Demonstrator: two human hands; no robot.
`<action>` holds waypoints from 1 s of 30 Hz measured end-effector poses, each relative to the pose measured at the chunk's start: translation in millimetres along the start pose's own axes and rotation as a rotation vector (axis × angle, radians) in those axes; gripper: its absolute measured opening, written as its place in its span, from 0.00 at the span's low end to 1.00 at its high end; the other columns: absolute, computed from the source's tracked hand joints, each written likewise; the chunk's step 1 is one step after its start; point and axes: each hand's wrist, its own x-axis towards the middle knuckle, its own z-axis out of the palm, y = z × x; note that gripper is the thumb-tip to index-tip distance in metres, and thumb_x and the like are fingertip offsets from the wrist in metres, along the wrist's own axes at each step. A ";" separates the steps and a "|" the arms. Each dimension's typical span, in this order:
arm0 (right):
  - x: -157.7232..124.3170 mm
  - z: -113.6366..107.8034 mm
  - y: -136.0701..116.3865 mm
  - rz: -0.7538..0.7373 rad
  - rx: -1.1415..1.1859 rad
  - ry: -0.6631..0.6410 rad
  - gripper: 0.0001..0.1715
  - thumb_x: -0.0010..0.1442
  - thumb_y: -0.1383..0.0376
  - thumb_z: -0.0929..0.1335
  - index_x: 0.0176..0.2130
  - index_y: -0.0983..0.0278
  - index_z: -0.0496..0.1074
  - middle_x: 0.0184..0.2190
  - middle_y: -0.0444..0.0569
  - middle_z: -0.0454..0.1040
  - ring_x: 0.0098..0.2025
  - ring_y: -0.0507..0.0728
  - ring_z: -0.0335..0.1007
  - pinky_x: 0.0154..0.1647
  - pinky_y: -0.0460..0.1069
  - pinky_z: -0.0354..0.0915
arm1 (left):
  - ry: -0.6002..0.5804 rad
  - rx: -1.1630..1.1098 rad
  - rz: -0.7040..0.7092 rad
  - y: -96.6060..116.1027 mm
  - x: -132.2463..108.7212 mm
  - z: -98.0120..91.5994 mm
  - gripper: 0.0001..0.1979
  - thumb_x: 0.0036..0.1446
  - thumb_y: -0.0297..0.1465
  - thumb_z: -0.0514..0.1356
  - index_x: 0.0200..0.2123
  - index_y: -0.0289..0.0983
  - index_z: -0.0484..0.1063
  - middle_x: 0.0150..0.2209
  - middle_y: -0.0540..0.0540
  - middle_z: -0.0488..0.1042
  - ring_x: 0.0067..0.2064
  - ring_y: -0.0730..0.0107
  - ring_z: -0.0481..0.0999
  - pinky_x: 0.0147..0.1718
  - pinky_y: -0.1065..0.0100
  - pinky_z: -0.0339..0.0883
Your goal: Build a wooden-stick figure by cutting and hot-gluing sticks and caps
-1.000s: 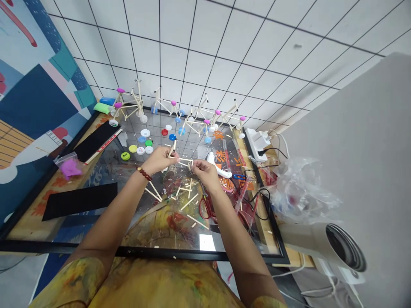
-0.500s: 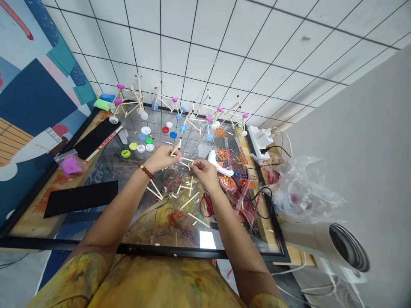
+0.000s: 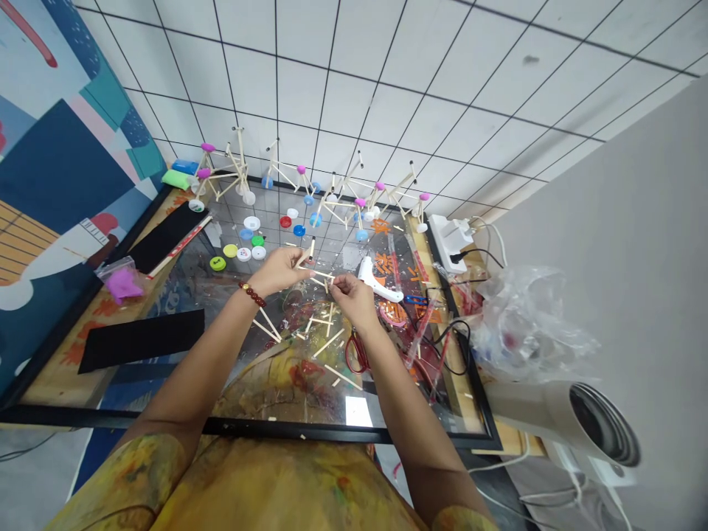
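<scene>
Over the glass tabletop, my left hand [image 3: 281,271] is closed around a small frame of joined wooden sticks [image 3: 321,274], one of which points up with a dark tip. My right hand [image 3: 352,296] pinches the right end of the same frame between thumb and fingers. Exactly where its fingertips meet the wood is hard to make out. Just right of that hand lies a white glue gun [image 3: 377,280]. Loose sticks [image 3: 328,344] are scattered below the hands, and red-handled scissors [image 3: 357,352] lie partly behind my right forearm.
Stick figures with pink and blue round pieces [image 3: 361,202] stand along the back edge. Coloured bottle caps [image 3: 257,240] lie left of centre. Black strips [image 3: 142,341] are at the left. A power strip [image 3: 449,242], cables and a plastic bag [image 3: 525,324] line the right side.
Both hands keep the same hold on the stick frame, with hardly any movement. The whole view has shifted very slightly.
</scene>
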 end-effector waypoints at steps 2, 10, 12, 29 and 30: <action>-6.9 -5.7 -4.0 -0.030 -0.134 -0.043 0.08 0.53 0.66 0.65 0.35 0.64 0.73 0.28 0.46 0.78 0.30 0.53 0.73 0.34 0.47 0.66 | 0.013 -0.008 0.016 -0.1 0.8 -0.2 0.16 0.41 0.36 0.67 0.34 0.34 0.75 0.26 0.50 0.71 0.26 0.72 0.68 0.26 0.70 0.62; -44.7 -37.2 -24.9 -0.211 -0.558 -0.168 0.11 0.58 0.71 0.67 0.38 0.64 0.78 0.33 0.49 0.79 0.32 0.54 0.72 0.36 0.47 0.62 | 0.047 -0.035 0.095 -9.4 5.9 3.7 0.17 0.41 0.34 0.68 0.37 0.36 0.74 0.37 0.45 0.77 0.39 0.63 0.76 0.35 0.68 0.69; -52.7 -46.5 -25.4 -0.236 -0.574 -0.178 0.10 0.59 0.71 0.67 0.38 0.63 0.78 0.35 0.50 0.79 0.34 0.55 0.73 0.38 0.47 0.62 | 0.043 -0.036 0.077 -8.8 5.3 2.9 0.19 0.42 0.33 0.68 0.41 0.35 0.74 0.41 0.43 0.78 0.40 0.63 0.76 0.36 0.68 0.70; -103.1 -70.5 -35.6 -0.184 -0.679 -0.468 0.12 0.61 0.72 0.66 0.32 0.60 0.78 0.31 0.45 0.77 0.34 0.52 0.71 0.34 0.45 0.58 | 0.011 0.058 0.081 -0.4 0.3 -5.1 0.22 0.40 0.37 0.71 0.40 0.34 0.75 0.41 0.42 0.78 0.43 0.57 0.76 0.42 0.62 0.69; -100.2 -68.6 -33.8 -0.181 -0.684 -0.426 0.12 0.62 0.71 0.66 0.34 0.59 0.78 0.33 0.46 0.77 0.36 0.53 0.72 0.36 0.45 0.59 | 0.008 0.058 0.090 -0.4 0.7 -5.3 0.22 0.40 0.37 0.71 0.40 0.34 0.75 0.41 0.43 0.78 0.43 0.58 0.76 0.43 0.63 0.69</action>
